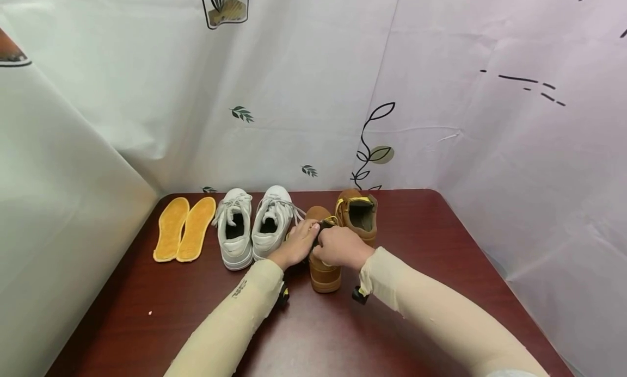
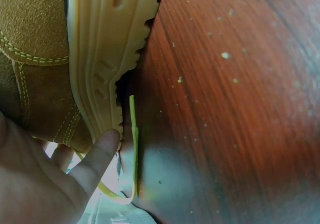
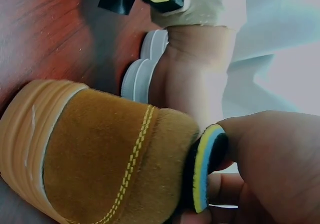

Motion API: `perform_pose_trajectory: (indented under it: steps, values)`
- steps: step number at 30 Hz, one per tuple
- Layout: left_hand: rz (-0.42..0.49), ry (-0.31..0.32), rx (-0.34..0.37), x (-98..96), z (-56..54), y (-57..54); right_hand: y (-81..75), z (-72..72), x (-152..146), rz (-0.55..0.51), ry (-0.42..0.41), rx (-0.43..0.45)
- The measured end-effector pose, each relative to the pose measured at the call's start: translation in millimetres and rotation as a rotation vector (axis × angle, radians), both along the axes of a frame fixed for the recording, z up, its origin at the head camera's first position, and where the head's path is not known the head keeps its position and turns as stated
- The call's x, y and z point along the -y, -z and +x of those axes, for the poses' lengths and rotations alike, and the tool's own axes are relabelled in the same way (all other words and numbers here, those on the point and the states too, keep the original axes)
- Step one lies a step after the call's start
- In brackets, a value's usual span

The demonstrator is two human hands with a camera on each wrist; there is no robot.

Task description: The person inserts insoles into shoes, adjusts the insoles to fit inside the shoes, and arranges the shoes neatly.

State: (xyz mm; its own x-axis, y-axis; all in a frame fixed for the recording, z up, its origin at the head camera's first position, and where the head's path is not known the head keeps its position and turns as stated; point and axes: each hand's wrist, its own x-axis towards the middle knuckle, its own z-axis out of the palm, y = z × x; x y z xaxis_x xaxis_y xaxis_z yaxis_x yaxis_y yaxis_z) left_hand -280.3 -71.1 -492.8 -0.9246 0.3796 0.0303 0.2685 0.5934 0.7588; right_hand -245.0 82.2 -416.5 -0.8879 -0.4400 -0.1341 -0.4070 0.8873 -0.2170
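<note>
A brown suede shoe stands on the table with its heel toward me. My left hand holds it from the left; in the left wrist view the thumb lies against the edge of the tan sole. Above the heel collar, my right hand pinches the end of an insole with yellow, blue and black layers. The rest of that insole is hidden by the shoe. A loose yellow lace hangs beside the sole.
The matching brown shoe stands just right and behind. To the left are two white sneakers, then two fuzzy yellow insoles. Small crumbs dot the reddish table. White fabric hangs behind.
</note>
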Motion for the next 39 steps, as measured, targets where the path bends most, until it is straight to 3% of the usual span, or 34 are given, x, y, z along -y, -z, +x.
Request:
perform_pose_trajectory:
  steps: [11, 24, 34, 39]
  values:
    - [-0.001, -0.002, 0.002, 0.8, -0.8, 0.8, 15.1, -9.2, 6, 0.061, 0.005, -0.079]
    - [-0.015, -0.005, 0.011, -0.9, 0.8, -1.1, 19.4, -1.0, 4, 0.133, 0.043, -0.12]
    - [-0.015, -0.016, 0.021, -0.4, 1.8, 3.1, 25.1, 11.5, -5, 0.114, 0.044, -0.086]
    - [0.003, -0.02, 0.031, -0.5, 3.3, 0.0, 26.9, 15.7, -9, 0.07, 0.052, -0.085]
